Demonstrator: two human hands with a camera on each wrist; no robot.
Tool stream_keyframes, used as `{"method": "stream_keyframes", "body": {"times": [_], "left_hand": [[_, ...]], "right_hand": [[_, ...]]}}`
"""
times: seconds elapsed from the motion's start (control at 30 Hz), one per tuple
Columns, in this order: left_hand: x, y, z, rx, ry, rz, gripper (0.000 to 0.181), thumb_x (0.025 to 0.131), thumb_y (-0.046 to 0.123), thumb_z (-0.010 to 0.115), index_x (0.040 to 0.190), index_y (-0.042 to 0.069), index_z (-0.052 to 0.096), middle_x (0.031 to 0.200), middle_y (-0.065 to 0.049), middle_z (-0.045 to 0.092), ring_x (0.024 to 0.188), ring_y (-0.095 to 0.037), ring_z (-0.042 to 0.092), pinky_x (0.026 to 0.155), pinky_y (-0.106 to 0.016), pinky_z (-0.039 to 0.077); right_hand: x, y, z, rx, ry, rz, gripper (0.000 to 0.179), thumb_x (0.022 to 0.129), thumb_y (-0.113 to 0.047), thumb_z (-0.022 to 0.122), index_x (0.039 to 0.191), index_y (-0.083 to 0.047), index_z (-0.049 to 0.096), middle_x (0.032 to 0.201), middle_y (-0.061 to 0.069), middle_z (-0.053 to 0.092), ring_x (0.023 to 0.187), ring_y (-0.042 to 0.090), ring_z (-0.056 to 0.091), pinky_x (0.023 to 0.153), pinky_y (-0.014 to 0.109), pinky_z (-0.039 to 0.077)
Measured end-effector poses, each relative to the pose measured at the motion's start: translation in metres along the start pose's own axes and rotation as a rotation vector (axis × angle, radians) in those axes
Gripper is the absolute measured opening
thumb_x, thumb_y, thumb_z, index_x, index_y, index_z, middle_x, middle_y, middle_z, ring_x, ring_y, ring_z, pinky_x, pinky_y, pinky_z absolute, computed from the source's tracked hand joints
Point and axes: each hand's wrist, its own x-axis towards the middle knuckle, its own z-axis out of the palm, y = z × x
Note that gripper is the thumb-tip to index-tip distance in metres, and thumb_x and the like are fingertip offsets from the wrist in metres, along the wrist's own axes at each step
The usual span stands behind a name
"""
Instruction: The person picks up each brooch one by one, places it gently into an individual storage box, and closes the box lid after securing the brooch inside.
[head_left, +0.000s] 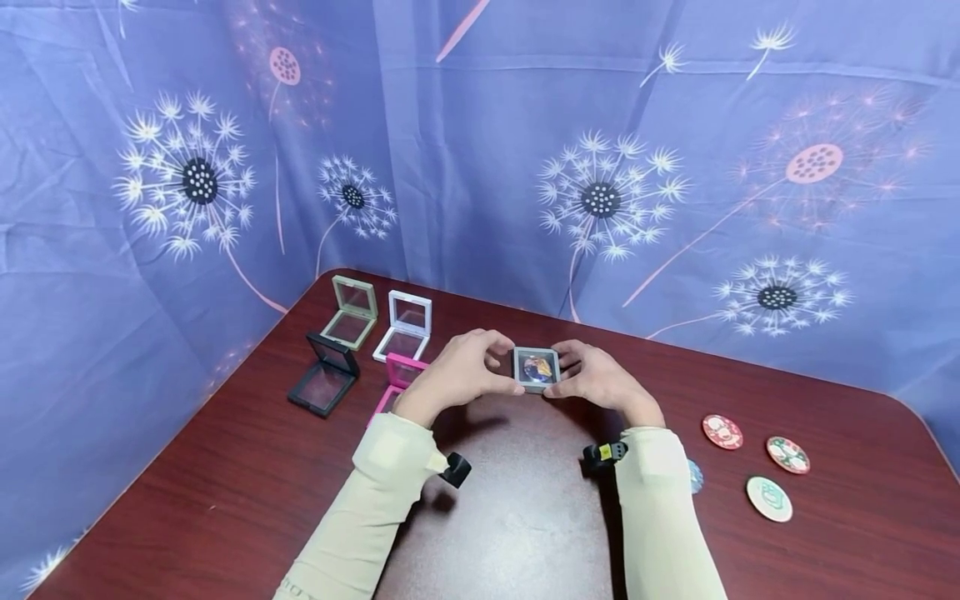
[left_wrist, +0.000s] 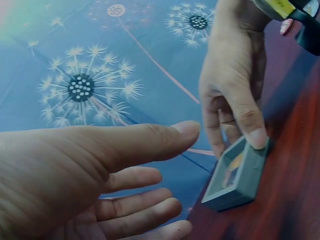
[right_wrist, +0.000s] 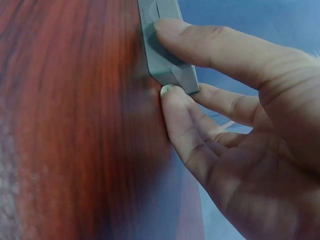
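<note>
- a right hand (head_left: 602, 385) pinches one side of a gray frame (left_wrist: 251, 172), thumb on the rim, fingers curled behind.
- a left hand (head_left: 467, 371) waits opposite with nothing in its grasp, thumb and fingers spread partway; the left wrist view shows a gap before the frame.
- the gray frame, closed up, sits between the hands over the bench (head_left: 210, 467), a multicolored disc (head_left: 537, 368) in its window.
- the frame looks light and stiff, the window probably slick and easily smudged; the rim corners seem the surest hold.
- to the left, a green frame (head_left: 360, 315), white frame (head_left: 428, 317), black frame (head_left: 306, 407) and pink frame (head_left: 407, 360) stand hinged apart.
- to the right lie a red disc (head_left: 722, 432), a red-and-green disc (head_left: 787, 455) and a pale disc (head_left: 769, 499).
- the left arm partly covers the pink frame; the right sleeve (head_left: 654, 492) hides much of a blue disc (head_left: 697, 477).
- the multicolored disc's design is too small to read; whether the gray frame touches the bench is unclear.
</note>
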Motion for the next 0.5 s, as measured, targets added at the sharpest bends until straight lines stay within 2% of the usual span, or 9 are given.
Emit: {"method": "stream_keyframes", "body": {"times": [0.17,0.33,0.5], "left_hand": [[-0.003,0.002,-0.010,0.024,0.050,0.048,0.059,0.084,0.025,0.093,0.134,0.007,0.069,0.127,-0.008,0.068,0.114,-0.023,0.068,0.099,-0.040,0.053],[-0.009,0.001,-0.019,0.025,0.085,0.088,0.055,0.085,0.025,0.091,0.133,0.007,0.070,0.130,-0.011,0.067,0.119,-0.028,0.067,0.100,-0.044,0.052],[-0.017,-0.003,-0.028,0.024,0.106,0.093,0.054,0.086,0.027,0.091,0.133,0.008,0.070,0.131,-0.008,0.067,0.119,-0.027,0.067,0.099,-0.045,0.052]], "right_hand": [[0.000,0.001,0.002,0.015,0.015,0.004,0.076,0.082,-0.012,0.089,0.146,0.007,0.052,0.123,0.025,0.063,0.105,0.034,0.066,0.086,0.038,0.054],[-0.002,0.001,0.003,-0.014,0.038,0.024,0.075,0.082,-0.015,0.090,0.145,0.004,0.054,0.117,0.020,0.066,0.103,0.031,0.064,0.085,0.038,0.052],[-0.006,0.002,0.002,-0.040,0.069,0.043,0.076,0.083,-0.017,0.091,0.146,0.003,0.054,0.116,0.019,0.067,0.104,0.031,0.063,0.086,0.041,0.052]]}}
